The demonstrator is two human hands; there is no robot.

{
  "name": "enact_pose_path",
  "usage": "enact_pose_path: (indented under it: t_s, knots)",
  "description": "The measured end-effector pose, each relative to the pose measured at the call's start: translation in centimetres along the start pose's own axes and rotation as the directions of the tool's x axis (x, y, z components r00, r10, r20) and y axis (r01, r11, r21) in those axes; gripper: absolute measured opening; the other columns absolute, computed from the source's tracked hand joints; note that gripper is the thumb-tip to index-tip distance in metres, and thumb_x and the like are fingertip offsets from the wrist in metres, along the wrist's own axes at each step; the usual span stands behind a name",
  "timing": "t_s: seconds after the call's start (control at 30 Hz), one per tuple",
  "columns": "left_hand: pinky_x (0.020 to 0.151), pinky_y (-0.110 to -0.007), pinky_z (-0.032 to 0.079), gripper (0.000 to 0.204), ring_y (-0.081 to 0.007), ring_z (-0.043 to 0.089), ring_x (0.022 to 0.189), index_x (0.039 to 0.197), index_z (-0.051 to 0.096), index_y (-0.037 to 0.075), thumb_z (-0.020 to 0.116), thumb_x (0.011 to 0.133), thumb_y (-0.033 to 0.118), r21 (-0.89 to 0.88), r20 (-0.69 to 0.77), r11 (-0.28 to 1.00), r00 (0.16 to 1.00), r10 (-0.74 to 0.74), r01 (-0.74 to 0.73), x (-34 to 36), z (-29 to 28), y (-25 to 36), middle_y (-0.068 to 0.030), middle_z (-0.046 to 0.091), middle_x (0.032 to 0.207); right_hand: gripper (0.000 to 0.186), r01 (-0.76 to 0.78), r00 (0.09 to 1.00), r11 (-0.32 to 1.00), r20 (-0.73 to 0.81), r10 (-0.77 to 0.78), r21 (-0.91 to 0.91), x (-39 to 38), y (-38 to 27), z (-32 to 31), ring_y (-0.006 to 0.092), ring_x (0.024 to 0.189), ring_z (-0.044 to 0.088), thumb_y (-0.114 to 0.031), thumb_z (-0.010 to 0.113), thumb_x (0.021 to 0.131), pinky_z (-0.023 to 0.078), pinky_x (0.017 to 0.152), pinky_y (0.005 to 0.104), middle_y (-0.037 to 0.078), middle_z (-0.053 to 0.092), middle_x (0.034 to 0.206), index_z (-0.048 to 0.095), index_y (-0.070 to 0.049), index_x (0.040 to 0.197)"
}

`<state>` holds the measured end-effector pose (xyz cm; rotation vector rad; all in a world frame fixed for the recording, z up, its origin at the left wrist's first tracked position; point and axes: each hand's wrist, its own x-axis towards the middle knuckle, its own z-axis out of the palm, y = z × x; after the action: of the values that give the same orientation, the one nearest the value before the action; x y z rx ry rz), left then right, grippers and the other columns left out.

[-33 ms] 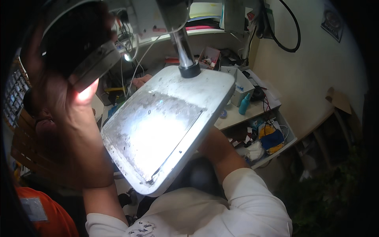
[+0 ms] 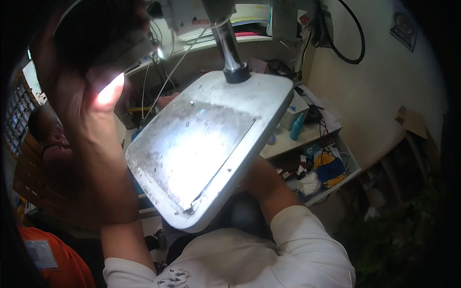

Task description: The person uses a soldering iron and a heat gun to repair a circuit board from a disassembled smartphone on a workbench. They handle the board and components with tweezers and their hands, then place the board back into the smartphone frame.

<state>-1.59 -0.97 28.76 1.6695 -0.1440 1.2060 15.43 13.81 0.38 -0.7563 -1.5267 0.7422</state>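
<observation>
A white, rounded rectangular metal plate (image 2: 242,91) is held tilted at the end of a shiny chrome post (image 2: 227,45). Left of the plate, the left hand (image 2: 86,93) is raised against a dark, bulky, blurred object (image 2: 103,43); its grip cannot be told. The right hand (image 2: 168,99) is mostly hidden behind the plate, its state unclear. Right of the plate, a teal bottle (image 2: 297,127) is seen above an open drawer (image 2: 354,172).
</observation>
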Motion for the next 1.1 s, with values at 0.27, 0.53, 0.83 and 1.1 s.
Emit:
enact_pose_path:
  t_s: [0.27,0.53,0.83,1.1]
  knots:
    - [0.092,-0.046,0.060,0.057,-0.0365,0.067,0.113,0.150,0.060,-0.003,0.055,0.116,0.043,0.203,-0.075,0.979,0.996,0.041,-0.025,12.4,-1.7,-2.5,-0.0254,0.068,0.130,0.036,0.164,0.985,0.956,0.099,-0.143,-0.242,-11.2,-4.3,-2.2,0.0194,0.084,0.067,-0.020,0.084,0.105,0.056,0.073,0.0364,0.008,0.070,0.097,0.081,-0.011,0.139]
    - [0.092,-0.045,0.061,0.055,-0.0364,0.069,0.112,0.147,0.062,-0.002,0.053,0.117,0.042,0.578,-0.146,0.816,0.983,0.114,-0.009,24.2,-3.5,-6.6,-0.0245,0.069,0.130,0.042,0.254,0.966,0.866,0.069,-0.249,-0.431,-17.2,-4.2,-9.2,0.0259,0.080,0.066,-0.012,0.086,0.095,0.057,0.069,0.0397,0.009,0.068,0.091,0.079,-0.008,0.136]
    - [0.092,-0.045,0.061,0.052,-0.0362,0.070,0.111,0.145,0.063,-0.001,0.052,0.118,0.042,0.964,-0.147,0.252,0.960,0.236,0.086,34.6,-8.3,-11.9,-0.0235,0.071,0.130,0.044,0.301,0.948,0.847,0.042,-0.316,-0.438,-16.7,-5.2,-10.4,0.0282,0.078,0.067,-0.007,0.087,0.090,0.058,0.068,0.0396,0.010,0.067,0.088,0.078,-0.007,0.133]
    - [0.091,-0.044,0.062,0.049,-0.0361,0.071,0.109,0.142,0.065,0.000,0.051,0.119,0.041,0.964,-0.113,-0.211,0.966,0.231,0.163,42.1,-12.4,-17.2,-0.0226,0.072,0.129,0.046,0.256,0.964,0.847,0.060,-0.258,-0.467,-16.4,-6.2,-12.0,0.0280,0.081,0.067,-0.014,0.086,0.094,0.059,0.072,0.0396,0.009,0.068,0.091,0.076,-0.005,0.138]
